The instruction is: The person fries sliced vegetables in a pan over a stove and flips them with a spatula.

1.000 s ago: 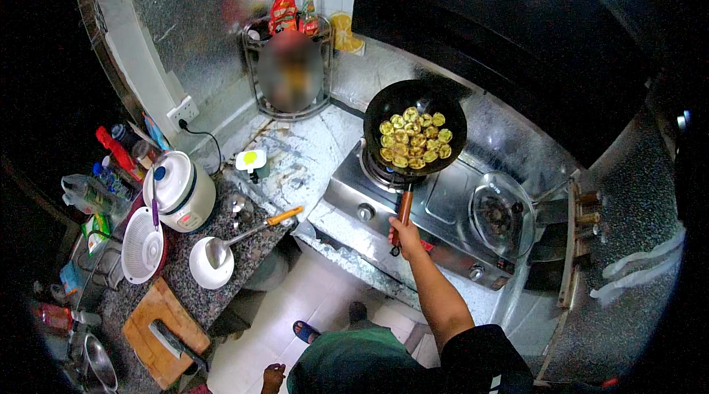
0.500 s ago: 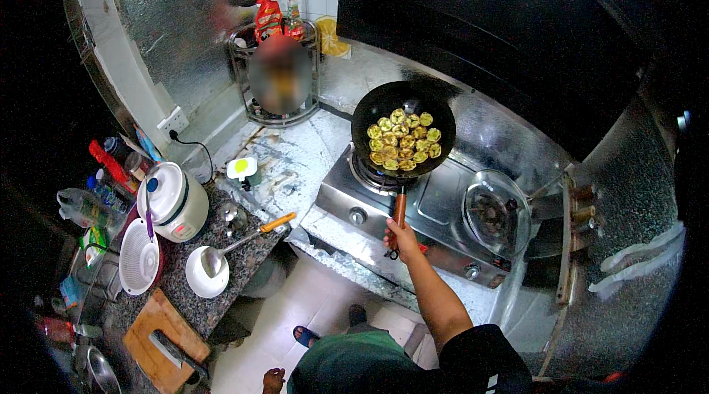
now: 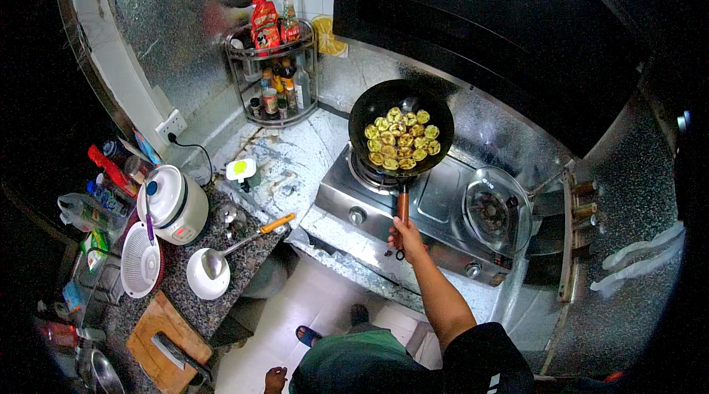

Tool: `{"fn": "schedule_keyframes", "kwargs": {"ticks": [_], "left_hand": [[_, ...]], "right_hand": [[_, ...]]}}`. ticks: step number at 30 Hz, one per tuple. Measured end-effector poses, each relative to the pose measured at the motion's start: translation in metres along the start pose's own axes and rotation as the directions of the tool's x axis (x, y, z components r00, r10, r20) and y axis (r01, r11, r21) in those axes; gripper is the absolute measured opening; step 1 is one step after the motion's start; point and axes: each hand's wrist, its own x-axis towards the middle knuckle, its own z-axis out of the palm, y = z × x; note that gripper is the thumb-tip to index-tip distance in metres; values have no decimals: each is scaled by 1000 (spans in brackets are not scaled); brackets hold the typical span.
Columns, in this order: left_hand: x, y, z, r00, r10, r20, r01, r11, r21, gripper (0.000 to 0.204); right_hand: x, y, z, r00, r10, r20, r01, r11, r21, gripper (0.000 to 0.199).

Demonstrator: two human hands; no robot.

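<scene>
My right hand [image 3: 408, 241] is closed round the brown handle of a black wok [image 3: 436, 104]. The wok stands over the left burner of a steel gas stove [image 3: 336, 198], its handle pointing toward me. Spread in a single layer inside are several round, browned vegetable slices [image 3: 405, 138], yellow-green in the middle. Low at my side hangs my left hand [image 3: 275, 380], its fingers curled and nothing visible in them. It is cut by the lower edge, beside my green and black clothing.
A glass lid [image 3: 493, 206] covers the right burner. On the left counter are a rice cooker [image 3: 193, 209], a white colander [image 3: 139, 265], a white bowl [image 3: 198, 287] with a ladle [image 3: 244, 242], and a knife [image 3: 171, 353] on a cutting board [image 3: 151, 316]. A bottle rack [image 3: 235, 84] stands in the corner.
My right hand has shifted slightly to the right with the handle end, turning the wok a little. The slices remain in much the same arrangement.
</scene>
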Motion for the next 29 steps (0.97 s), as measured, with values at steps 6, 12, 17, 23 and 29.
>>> {"fn": "schedule_keyframes", "kwargs": {"ticks": [6,12,17,23,29], "left_hand": [[1,-1,-9,857,514,28,-496,809,316,23],[-9,34,2,937,-342,71,346,880,-326,21],[-9,36,5,962,-269,38,270,928,-255,20],[-7,45,5,913,-408,15,395,872,-287,19],[-11,43,-1,983,-160,90,163,986,-30,33]], "right_hand": [[5,4,-9,999,-28,18,28,999,20,36],[-10,-9,-7,1000,-28,-12,28,999,26,39],[-12,-8,-15,999,-32,0,32,999,11,39],[-19,-7,-25,1000,-10,2,10,1000,26,41],[-25,-8,-35,1000,-13,9,13,1000,23,40]]}}
